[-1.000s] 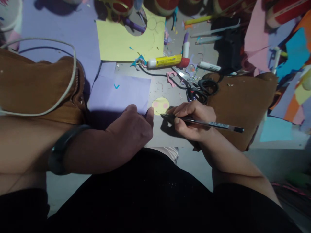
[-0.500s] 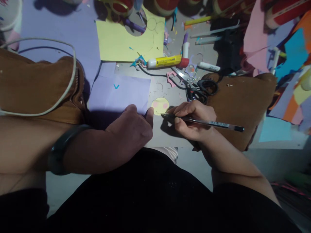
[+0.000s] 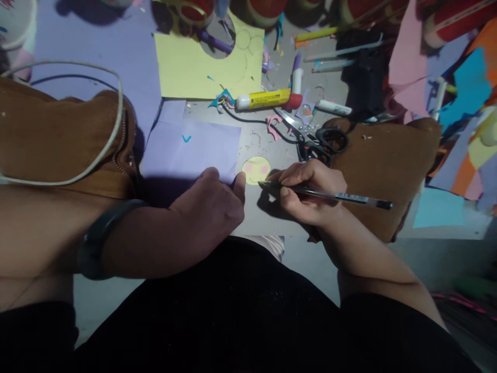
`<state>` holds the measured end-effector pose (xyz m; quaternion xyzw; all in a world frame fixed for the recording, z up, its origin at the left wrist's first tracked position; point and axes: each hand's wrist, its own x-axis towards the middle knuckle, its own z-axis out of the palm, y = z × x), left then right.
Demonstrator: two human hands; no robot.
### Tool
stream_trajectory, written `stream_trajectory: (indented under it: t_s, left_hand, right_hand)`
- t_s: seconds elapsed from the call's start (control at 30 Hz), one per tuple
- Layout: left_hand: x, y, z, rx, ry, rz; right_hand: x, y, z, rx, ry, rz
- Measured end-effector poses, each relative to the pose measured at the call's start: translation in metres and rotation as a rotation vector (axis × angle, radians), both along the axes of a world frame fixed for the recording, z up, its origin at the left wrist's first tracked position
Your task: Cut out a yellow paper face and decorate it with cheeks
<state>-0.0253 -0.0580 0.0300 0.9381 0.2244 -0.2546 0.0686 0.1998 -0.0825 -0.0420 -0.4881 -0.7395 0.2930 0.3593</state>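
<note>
A small round yellow paper face (image 3: 256,169) with pink cheeks and a thin drawn smile lies on the grey table (image 3: 267,223). My right hand (image 3: 312,191) pinches a black pen (image 3: 334,195), its tip at the lower right edge of the face. On the other side, my left hand (image 3: 217,204) rests with one fingertip at the left edge of the face and the other fingers curled. Whether anything is under those curled fingers is hidden. Purple paper (image 3: 198,150) with a small blue V-shaped piece (image 3: 187,139) lies partly beneath my left hand.
Brown padded pieces (image 3: 388,166) flank both arms, with a white cable (image 3: 116,119) over the left one. Beyond the hands are black-handled scissors (image 3: 332,140), a yellow glue stick (image 3: 267,98), a white marker (image 3: 334,107), yellow paper (image 3: 194,67) and paper scraps.
My right hand and the pen have shifted very slightly to the right. My left hand and the paper face look the same.
</note>
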Motion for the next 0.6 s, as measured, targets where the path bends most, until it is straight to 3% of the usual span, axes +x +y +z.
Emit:
stream_trajectory:
  t_s: [0.23,0.6]
  left_hand:
    - [0.004,0.01,0.016,-0.209,0.048,0.087]
    - [0.004,0.011,0.018,-0.189,0.079,0.032]
  right_hand:
    - [0.001,0.001,0.0,0.044,0.032,0.025]
    - [0.001,0.002,-0.002,0.051,0.019,0.0]
